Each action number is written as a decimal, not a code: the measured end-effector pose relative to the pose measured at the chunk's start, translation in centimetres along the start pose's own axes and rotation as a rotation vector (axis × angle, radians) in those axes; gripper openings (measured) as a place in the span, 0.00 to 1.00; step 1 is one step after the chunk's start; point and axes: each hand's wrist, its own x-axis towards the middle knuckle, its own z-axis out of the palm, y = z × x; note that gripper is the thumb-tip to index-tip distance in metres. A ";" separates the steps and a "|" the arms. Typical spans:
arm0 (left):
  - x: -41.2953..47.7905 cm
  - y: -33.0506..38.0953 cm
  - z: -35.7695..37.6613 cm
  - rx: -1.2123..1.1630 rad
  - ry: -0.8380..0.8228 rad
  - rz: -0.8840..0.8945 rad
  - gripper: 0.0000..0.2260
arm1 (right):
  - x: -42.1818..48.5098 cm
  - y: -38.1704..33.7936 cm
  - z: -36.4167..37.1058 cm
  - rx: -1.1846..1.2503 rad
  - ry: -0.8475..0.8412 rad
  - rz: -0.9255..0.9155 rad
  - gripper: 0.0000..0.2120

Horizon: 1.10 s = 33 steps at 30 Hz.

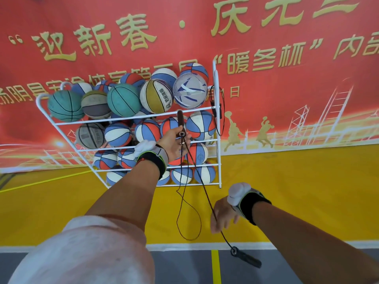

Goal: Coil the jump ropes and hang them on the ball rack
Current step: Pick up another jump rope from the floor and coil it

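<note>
Filling the lower left of the frame, a pale rolled sleeve (86, 249) is covering the left upper arm, which is reaching up toward the centre. At centre frame the left hand (174, 144) is closing around a brown handle (181, 124) of a jump rope (202, 187), the handle pointing upward in front of the ball rack (217, 128). From that hand the dark cord is running down and right to the right hand (222, 215), at lower right of centre, which is pinching it. Below this hand the cord is ending in a black handle (247, 258) dangling over the grey floor (184, 267). A slack loop is hanging between the hands over the yellow floor (287, 191). Basketballs (123, 99) are filling the white rack, and another black rope (220, 111) is hanging from its right post, before a red banner (287, 83).
</note>
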 end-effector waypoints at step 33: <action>1.2 -10.1 -1.5 -0.062 0.016 -0.273 0.15 | -9.1 -9.1 -12.0 1.204 0.881 -0.969 0.16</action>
